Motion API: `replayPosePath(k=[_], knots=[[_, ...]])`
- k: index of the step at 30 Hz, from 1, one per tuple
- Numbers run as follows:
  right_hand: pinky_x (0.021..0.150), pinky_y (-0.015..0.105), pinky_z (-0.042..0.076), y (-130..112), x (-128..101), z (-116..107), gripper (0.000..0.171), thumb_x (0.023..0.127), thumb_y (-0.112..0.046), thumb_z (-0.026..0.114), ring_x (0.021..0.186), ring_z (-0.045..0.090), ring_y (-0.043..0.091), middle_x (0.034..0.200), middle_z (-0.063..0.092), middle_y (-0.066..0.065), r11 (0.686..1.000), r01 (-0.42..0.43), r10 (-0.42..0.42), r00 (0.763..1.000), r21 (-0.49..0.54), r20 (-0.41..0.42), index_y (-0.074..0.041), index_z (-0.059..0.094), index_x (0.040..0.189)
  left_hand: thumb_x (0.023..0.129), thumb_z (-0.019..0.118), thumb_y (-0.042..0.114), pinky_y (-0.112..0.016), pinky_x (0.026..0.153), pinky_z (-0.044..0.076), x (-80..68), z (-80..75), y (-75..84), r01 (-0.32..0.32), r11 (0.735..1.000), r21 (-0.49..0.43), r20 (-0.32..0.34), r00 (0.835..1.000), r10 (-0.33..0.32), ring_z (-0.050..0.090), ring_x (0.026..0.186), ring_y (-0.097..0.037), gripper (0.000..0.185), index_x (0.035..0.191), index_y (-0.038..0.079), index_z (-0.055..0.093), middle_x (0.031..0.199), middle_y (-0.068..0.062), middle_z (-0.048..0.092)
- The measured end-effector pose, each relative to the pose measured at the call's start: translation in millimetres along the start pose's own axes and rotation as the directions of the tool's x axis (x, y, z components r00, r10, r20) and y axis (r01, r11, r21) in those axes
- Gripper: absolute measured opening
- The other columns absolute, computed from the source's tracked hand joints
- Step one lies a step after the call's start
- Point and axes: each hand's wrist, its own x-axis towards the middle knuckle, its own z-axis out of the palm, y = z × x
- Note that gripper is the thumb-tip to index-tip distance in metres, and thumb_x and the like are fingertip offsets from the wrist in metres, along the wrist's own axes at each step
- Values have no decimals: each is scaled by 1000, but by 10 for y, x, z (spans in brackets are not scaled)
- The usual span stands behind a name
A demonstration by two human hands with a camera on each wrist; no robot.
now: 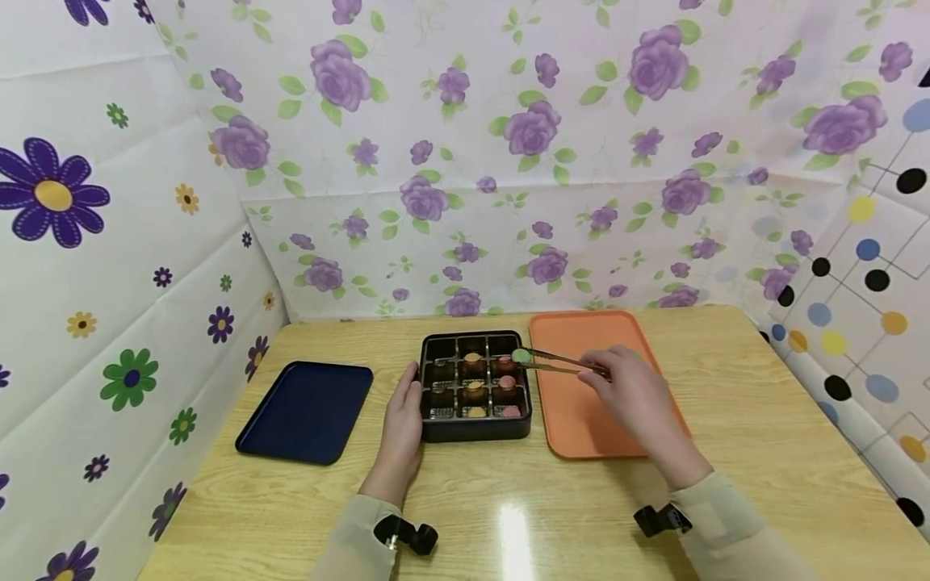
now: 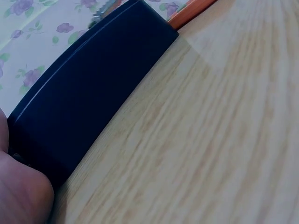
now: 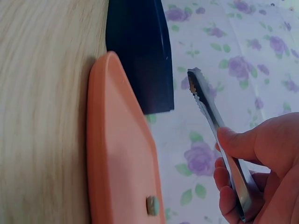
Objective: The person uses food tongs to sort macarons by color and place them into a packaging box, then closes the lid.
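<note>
A black compartment box sits mid-table, with yellow-orange macarons down its middle column and pink ones down its right column. My left hand lies along the box's left wall, fingers nearly straight. My right hand grips metal tongs between thumb and fingers. In the head view, a green macaron is at the tong tips, over the box's right rim. The right wrist view shows another greenish macaron on the orange tray; the hand hides that spot in the head view.
A dark blue tray lies left of the box on the wooden table. The orange tray stands close on the box's right, under the right hand. Flower-printed cloth hangs behind the table, with patterned sheets at both sides.
</note>
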Motion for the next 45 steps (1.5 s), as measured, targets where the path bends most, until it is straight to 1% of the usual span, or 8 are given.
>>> replayPosePath(k=[7,15,22,26,32,38,41,45], knots=[[64,43,56,-201,47,78,24,105,-29,81,90,71,26,115,72,9,1000,0,0,1000,-8,24,-16,82,125,124,37,33,-59,135,14,-16,5,21,-3,1000,-16,1,1000,3,10,169,-33,57,178,18,26,183,-6,18],[57,35,49,-380,99,197,24,104,-29,82,78,65,17,106,70,5,999,24,-23,999,-22,35,-15,84,123,124,37,32,-59,135,15,-31,-13,36,-5,1000,-6,0,1000,5,11,169,-34,56,177,18,29,183,-7,20],[53,35,46,-302,88,135,23,104,-27,82,71,63,17,105,70,7,998,36,-37,999,-54,-7,-15,84,123,124,37,32,-60,134,16,-25,-4,35,-15,1000,22,-11,1000,16,14,168,-35,55,177,19,30,182,-7,21],[54,36,48,-191,95,57,20,102,-23,84,72,63,19,103,70,8,992,90,-92,996,-91,-10,-14,84,120,124,37,31,-59,134,17,-15,-5,33,-21,1000,13,-9,1000,21,15,168,-34,55,177,18,31,182,-8,23],[60,40,56,-72,227,-58,20,98,-16,87,80,68,23,101,70,5,963,229,-229,973,-144,14,-13,84,117,123,37,32,-59,134,17,4,-6,30,-2,1000,9,-12,1000,2,15,168,-34,55,177,19,31,182,-6,22],[64,40,57,-108,469,-158,20,95,-13,90,81,68,22,99,71,2,917,359,-346,933,-174,101,-15,86,115,123,38,35,-59,134,19,12,-5,43,12,1000,20,-15,1000,-12,17,168,-33,56,177,21,30,182,-4,22],[67,40,59,-160,578,-195,20,93,-12,92,80,68,21,98,71,0,899,397,-371,915,-186,160,-16,87,112,123,38,34,-60,134,19,14,-5,34,2,1000,17,-10,1000,-2,16,168,-34,56,177,20,30,182,-5,22],[65,37,58,-231,701,-211,19,94,-17,91,78,66,17,95,68,-3,890,403,-345,902,-216,259,-19,87,112,123,38,34,-60,133,20,10,-3,22,1,1000,20,-11,1000,0,17,168,-34,56,177,19,30,182,-6,23]])
